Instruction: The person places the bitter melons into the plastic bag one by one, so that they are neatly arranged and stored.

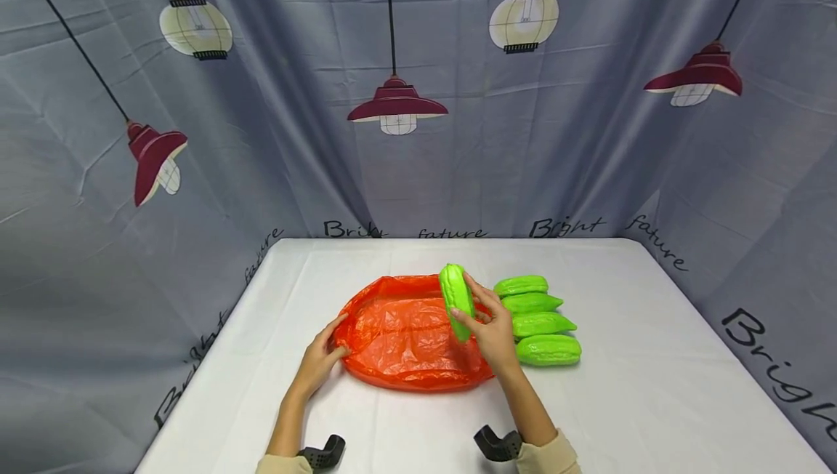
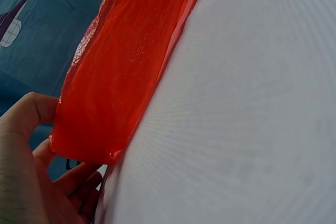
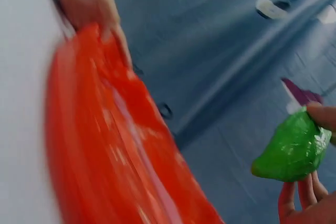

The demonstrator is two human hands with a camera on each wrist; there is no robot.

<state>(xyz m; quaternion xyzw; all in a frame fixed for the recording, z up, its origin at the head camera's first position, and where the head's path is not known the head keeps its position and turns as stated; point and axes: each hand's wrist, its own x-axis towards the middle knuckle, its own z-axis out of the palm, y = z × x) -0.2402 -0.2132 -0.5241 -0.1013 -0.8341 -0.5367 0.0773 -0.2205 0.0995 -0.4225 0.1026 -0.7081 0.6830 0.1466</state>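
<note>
An orange-red plastic bag lies spread on the table, its mouth open in a wide oval with a raised rim. At its left end my left hand holds the rim between thumb and fingers; the left wrist view shows this hand around the bag's edge. My right hand grips a bright green ridged bitter melon above the bag's right part. In the right wrist view the bitter melon sits between thumb and fingertips, apart from the bag.
Several more green bitter melons lie in a column just right of the bag, partly behind my right hand. The white table reaches back to a grey-blue curtain printed with lamps and lettering.
</note>
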